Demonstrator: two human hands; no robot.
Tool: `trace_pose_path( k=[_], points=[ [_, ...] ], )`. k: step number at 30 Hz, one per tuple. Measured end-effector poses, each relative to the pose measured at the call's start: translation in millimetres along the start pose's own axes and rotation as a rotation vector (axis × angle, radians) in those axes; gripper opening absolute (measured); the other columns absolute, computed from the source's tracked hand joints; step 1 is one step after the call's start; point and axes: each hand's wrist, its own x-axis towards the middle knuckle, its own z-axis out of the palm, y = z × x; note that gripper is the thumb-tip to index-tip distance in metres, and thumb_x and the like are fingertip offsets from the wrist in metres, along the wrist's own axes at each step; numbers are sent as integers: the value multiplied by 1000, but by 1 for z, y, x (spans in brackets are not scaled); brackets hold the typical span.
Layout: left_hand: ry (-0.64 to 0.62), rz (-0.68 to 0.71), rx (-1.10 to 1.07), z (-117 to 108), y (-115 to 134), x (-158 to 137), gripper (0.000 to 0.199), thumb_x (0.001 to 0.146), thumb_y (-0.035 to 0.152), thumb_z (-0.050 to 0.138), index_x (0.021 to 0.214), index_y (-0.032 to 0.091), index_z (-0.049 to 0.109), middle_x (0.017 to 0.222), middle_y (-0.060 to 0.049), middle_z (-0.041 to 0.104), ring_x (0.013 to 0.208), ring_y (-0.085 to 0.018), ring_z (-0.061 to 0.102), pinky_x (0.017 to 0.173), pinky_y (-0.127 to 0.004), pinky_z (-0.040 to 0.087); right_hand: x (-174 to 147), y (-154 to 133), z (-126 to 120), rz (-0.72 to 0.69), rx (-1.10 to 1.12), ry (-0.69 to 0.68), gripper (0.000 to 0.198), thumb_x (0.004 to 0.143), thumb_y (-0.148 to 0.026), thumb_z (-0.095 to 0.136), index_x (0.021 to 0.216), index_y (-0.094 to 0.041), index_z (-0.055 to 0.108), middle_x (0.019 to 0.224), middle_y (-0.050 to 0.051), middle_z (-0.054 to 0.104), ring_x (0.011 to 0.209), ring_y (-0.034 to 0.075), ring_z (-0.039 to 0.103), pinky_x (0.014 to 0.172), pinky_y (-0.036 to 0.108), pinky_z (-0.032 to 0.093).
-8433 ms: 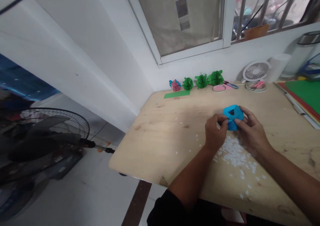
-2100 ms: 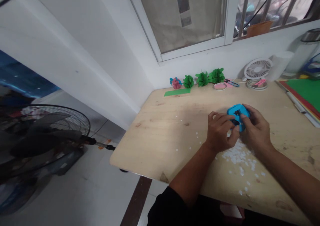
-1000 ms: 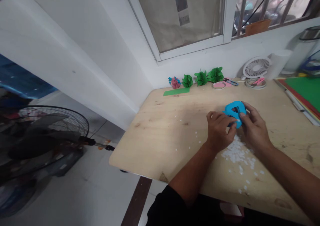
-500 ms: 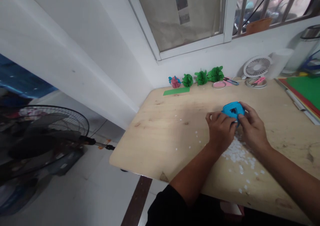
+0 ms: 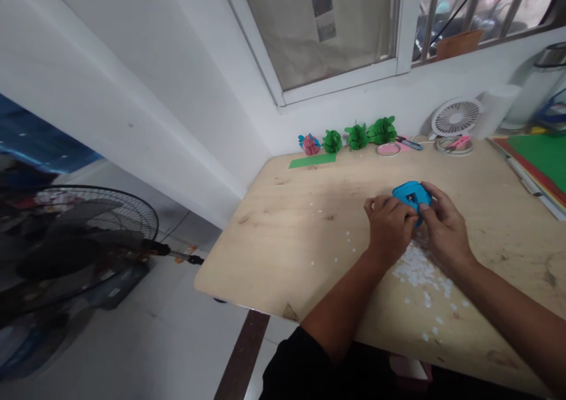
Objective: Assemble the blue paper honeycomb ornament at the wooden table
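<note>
A blue paper craft (image 5: 403, 192) with a dark opening near its middle is held between my two hands, a little above the table. My left hand (image 5: 391, 222) grips its near left edge, fingers bent and pinched against it. On the right side, my right hand (image 5: 446, 223) wraps round the craft with the thumb pressing its near face. Part of the craft is hidden by my fingers. Small white scraps (image 5: 418, 270) lie scattered on the table below my wrists.
Along the wall stand several green paper figures (image 5: 357, 136) and a pink and blue one (image 5: 310, 144). A green strip (image 5: 312, 161), a cutter (image 5: 410, 143), a tape roll (image 5: 454, 146), a small white fan (image 5: 456, 118) and coloured sheets (image 5: 537, 158) lie behind and right. A floor fan (image 5: 84, 241) stands left.
The blue paper craft has tilted and shifted very slightly left in my hands. The fingers of both hands have moved a little, keeping their hold on it.
</note>
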Motion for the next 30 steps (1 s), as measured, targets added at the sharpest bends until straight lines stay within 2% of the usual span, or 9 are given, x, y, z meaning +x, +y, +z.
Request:
trace_pose_path(
  k=[4, 9, 13, 17, 22, 26, 30],
  points=[
    [-136, -44, 40, -10, 6, 3, 11, 102, 29, 67, 93, 23, 71, 103, -3, 77, 114, -26, 61, 107, -45, 38, 1, 0, 0, 22, 42, 9, 56, 84, -50, 75, 133, -25, 71, 79, -1, 57, 67, 18, 51, 62, 33, 48],
    [-206, -11, -35, -19, 10, 5, 13, 100, 32, 68, 89, 24, 69, 106, -3, 78, 120, -26, 60, 109, -44, 35, 7, 2, -5, 94, 64, 45, 60, 81, -51, 77, 135, -26, 70, 81, 0, 60, 66, 17, 50, 59, 33, 46],
    [-190, 22, -121, -19, 9, 5, 23, 93, 37, 76, 78, 23, 67, 102, -4, 78, 118, -27, 61, 109, -45, 35, 10, 5, -7, 160, 152, 76, 61, 80, -49, 78, 137, -28, 69, 78, -2, 59, 61, 15, 48, 54, 29, 41],
    [-168, 12, -130, -16, 6, 4, 7, 91, 22, 74, 85, 23, 69, 98, -2, 80, 113, -26, 64, 106, -43, 37, 12, 9, -6, 181, 204, 76, 62, 78, -48, 81, 136, -28, 70, 72, -5, 56, 61, 14, 50, 57, 28, 43],
    [-74, -17, -118, -11, 4, 3, 13, 90, 31, 80, 91, 23, 70, 98, -4, 80, 109, -27, 67, 104, -43, 39, 13, 13, -8, 167, 277, 33, 66, 78, -51, 85, 138, -28, 70, 73, -4, 58, 63, 16, 54, 61, 32, 50],
    [-71, -19, -82, -10, 2, 2, 20, 88, 32, 83, 100, 23, 71, 106, -4, 80, 111, -28, 66, 103, -43, 42, 13, 13, -7, 152, 309, 47, 63, 75, -49, 89, 132, -29, 73, 72, -5, 58, 62, 15, 55, 59, 31, 51],
    [-55, -29, -106, -11, 1, 2, 17, 89, 28, 83, 99, 23, 71, 103, -3, 81, 113, -27, 67, 104, -42, 44, 12, 7, -3, 179, 367, 57, 64, 69, -46, 94, 128, -30, 74, 86, -2, 70, 74, 17, 64, 70, 33, 58]
  ],
)
